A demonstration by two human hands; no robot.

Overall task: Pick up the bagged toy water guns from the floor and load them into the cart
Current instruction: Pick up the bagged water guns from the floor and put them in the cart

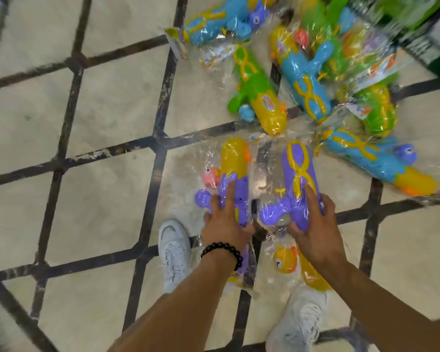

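My left hand [225, 222] grips a bagged purple and yellow water gun [235, 171] with a pink figure on its side. My right hand [315, 224] grips a second bagged purple water gun [299, 171] with a yellow loop pattern, its yellow end hanging below my wrist. Both guns are held low over the floor, side by side. Several more bagged water guns lie in a heap on the floor ahead and to the right, among them a green and yellow one [258, 92] and blue ones [308, 80] [374, 158]. No cart is clearly visible.
The floor [107, 102] is pale tile with dark diagonal strips. My white shoes [174, 252] [299, 321] stand just below the held guns. A blurred dark green and white object [432, 39] sits at the top right corner.
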